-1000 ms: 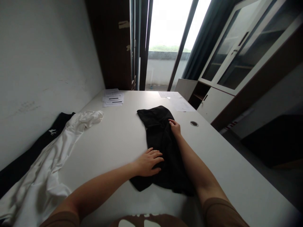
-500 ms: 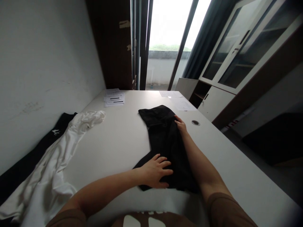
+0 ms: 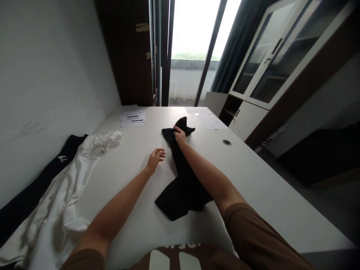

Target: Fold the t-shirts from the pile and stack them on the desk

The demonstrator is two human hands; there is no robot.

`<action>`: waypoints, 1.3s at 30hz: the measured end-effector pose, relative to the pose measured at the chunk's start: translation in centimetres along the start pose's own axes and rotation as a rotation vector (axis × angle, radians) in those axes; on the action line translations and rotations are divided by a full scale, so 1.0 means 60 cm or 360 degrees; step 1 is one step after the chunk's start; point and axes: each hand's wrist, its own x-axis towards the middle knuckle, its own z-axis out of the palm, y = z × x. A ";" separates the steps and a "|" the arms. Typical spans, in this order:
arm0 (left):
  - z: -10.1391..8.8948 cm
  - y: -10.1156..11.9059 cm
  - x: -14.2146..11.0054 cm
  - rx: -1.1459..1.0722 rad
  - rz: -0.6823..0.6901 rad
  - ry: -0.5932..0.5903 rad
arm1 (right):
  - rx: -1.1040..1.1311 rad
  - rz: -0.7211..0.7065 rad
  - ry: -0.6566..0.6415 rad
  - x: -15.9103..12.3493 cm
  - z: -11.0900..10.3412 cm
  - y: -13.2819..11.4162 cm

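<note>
Black garment (image 3: 181, 187), gripped by the right hand (image 3: 180, 135), lies just beside the loosely spread left hand (image 3: 155, 158).

Brown short-sleeved shirt (image 3: 174, 259), pale print (image 3: 190, 261)

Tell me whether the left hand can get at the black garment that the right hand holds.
Probably yes: the left hand looks free, its fingers apart, just beside the black garment, with nothing visible between them. The right hand covers only the far end.
</note>
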 end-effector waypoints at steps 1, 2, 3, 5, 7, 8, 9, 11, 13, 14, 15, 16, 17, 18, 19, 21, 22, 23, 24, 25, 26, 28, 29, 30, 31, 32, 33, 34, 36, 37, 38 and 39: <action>-0.016 -0.005 0.013 -0.0058 -0.0040 0.0069 | -0.0030 0.0028 -0.0081 -0.016 0.038 0.001; -0.030 -0.009 0.023 -0.0093 -0.0055 0.0119 | -0.0074 0.0065 -0.0289 -0.035 0.072 0.002; -0.042 -0.012 0.030 -0.0105 -0.0054 0.0161 | -0.0118 0.0082 -0.0524 -0.053 0.101 0.005; -0.059 -0.018 0.039 -0.0105 -0.0041 0.0242 | -0.0198 0.0002 -0.0800 -0.085 0.135 0.011; -0.067 -0.023 0.045 -0.0082 -0.0044 0.0319 | -0.0229 -0.0125 -0.0879 -0.098 0.136 0.018; -0.068 -0.025 0.048 -0.0059 -0.0050 0.0344 | -0.0225 -0.0156 -0.0849 -0.097 0.126 0.021; -0.068 -0.028 0.050 -0.0030 -0.0056 0.0361 | -0.0222 -0.0149 -0.0789 -0.092 0.110 0.025; -0.065 -0.034 0.054 0.0046 -0.0062 0.0367 | -0.0265 -0.0061 -0.0595 -0.075 0.066 0.035; -0.060 -0.039 0.056 0.0141 -0.0052 0.0351 | -0.0445 0.0022 -0.0367 -0.056 0.014 0.047; -0.058 -0.040 0.057 0.0197 -0.0040 0.0351 | -0.0588 0.0050 -0.0265 -0.050 -0.012 0.054; -0.057 -0.041 0.056 0.0258 -0.0022 0.0364 | -0.0758 0.0073 -0.0197 -0.046 -0.036 0.061; -0.056 -0.041 0.056 0.0325 0.0002 0.0393 | -0.0933 0.0089 -0.0154 -0.044 -0.058 0.069; -0.056 -0.041 0.055 0.0398 0.0033 0.0436 | -0.1095 0.0093 -0.0131 -0.044 -0.076 0.076; -0.058 -0.041 0.054 0.0476 0.0070 0.0487 | -0.1233 0.0084 -0.0114 -0.046 -0.089 0.084; -0.061 -0.040 0.053 0.0558 0.0111 0.0539 | -0.1337 0.0065 -0.0094 -0.049 -0.098 0.090; -0.069 -0.038 0.052 0.0719 0.0200 0.0629 | -0.1432 0.0028 -0.0054 -0.051 -0.103 0.099; -0.073 -0.037 0.052 0.0788 0.0239 0.0663 | -0.1431 0.0027 -0.0043 -0.051 -0.099 0.102; -0.077 -0.037 0.051 0.0842 0.0270 0.0692 | -0.1408 0.0046 -0.0051 -0.048 -0.093 0.103; -0.079 -0.038 0.051 0.0898 0.0303 0.0714 | -0.1371 0.0082 -0.0073 -0.043 -0.085 0.103; -0.081 -0.039 0.051 0.0967 0.0345 0.0727 | -0.1325 0.0131 -0.0095 -0.037 -0.076 0.101; -0.081 -0.042 0.050 0.1049 0.0399 0.0729 | -0.1271 0.0186 -0.0099 -0.029 -0.067 0.099; -0.079 -0.049 0.049 0.1218 0.0540 0.0689 | -0.1138 0.0285 -0.0027 -0.010 -0.051 0.092; -0.077 -0.054 0.049 0.1282 0.0614 0.0656 | -0.1061 0.0332 0.0024 0.001 -0.045 0.087; -0.076 -0.058 0.049 0.1314 0.0676 0.0624 | -0.0987 0.0382 0.0065 0.011 -0.039 0.081; -0.076 -0.061 0.050 0.1307 0.0715 0.0601 | -0.0920 0.0428 0.0087 0.021 -0.032 0.074; -0.078 -0.064 0.053 0.1271 0.0735 0.0587 | -0.0850 0.0458 0.0090 0.031 -0.025 0.066; -0.081 -0.065 0.057 0.1195 0.0733 0.0580 | -0.0762 0.0463 0.0079 0.039 -0.017 0.056; -0.086 -0.066 0.062 0.1092 0.0712 0.0578 | -0.0645 0.0441 0.0072 0.045 -0.005 0.044; -0.100 -0.064 0.075 0.0887 0.0646 0.0584 | -0.0301 0.0327 0.0068 0.046 0.025 0.018; -0.108 -0.063 0.083 0.0794 0.0611 0.0582 | -0.0090 0.0267 0.0044 0.039 0.044 0.004; -0.116 -0.062 0.090 0.0680 0.0574 0.0567 | 0.0119 0.0225 -0.0016 0.028 0.065 -0.009; -0.123 -0.062 0.097 0.0560 0.0536 0.0537 | 0.0312 0.0180 -0.0148 0.012 0.086 -0.023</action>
